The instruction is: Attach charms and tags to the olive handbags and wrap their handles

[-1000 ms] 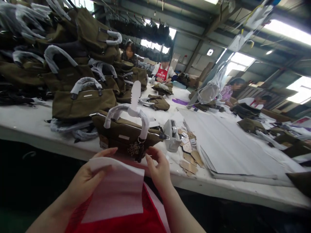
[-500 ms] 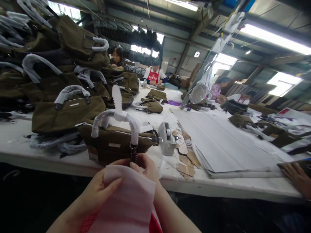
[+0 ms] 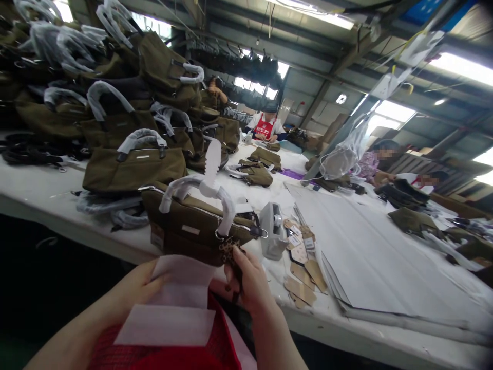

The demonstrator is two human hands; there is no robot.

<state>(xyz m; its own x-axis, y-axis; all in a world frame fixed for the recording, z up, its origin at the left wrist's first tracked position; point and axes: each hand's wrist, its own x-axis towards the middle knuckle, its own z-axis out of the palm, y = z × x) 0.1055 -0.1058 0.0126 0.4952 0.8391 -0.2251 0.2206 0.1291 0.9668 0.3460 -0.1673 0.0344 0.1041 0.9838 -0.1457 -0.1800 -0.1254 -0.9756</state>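
Note:
An olive handbag stands at the table's near edge, its handles wrapped in white foam, with a white serrated strip upright on them. My right hand pinches a dark patterned charm that hangs from the ring at the bag's right handle. My left hand is closed on a thin white sheet, below the bag's front. Part of that sheet hangs folded over my red apron. The ends of the left fingers are hidden by the sheet.
A tape dispenser and brown card tags lie right of the bag. Large white sheets cover the table further right. More olive bags are piled at the left. People work behind, one in a red apron.
The view has shifted, so the scene sits further right. My right hand has moved apart from my left and now holds the charm outward. The left hand and sheet have come lower, and the sheet is folded.

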